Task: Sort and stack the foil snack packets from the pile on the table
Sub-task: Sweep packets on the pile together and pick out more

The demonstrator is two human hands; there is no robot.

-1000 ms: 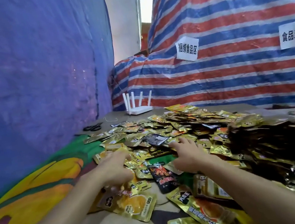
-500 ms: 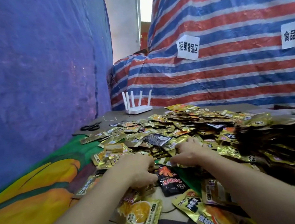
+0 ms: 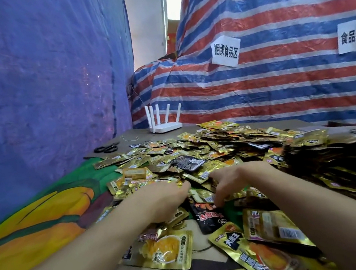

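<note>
Food-packing workshop (makeshift): tarpaulin walls (image 3: 281,84), area signs (image 3: 226,54), heaped snack packets (image 3: 209,143).

Packets (image 3: 209,143) before me: glossy crinkled gold foil. Striped tarp (image 3: 281,84): coarse woven plastic. Router (image 3: 166,127): smooth plastic. Sign (image 3: 226,54): matt paper.

Black scissors (image 3: 106,148) are laid near a white router (image 3: 166,126), to its left. A white paper sign (image 3: 226,54) is stuck on the red and blue striped sheet (image 3: 281,84) behind.
</note>
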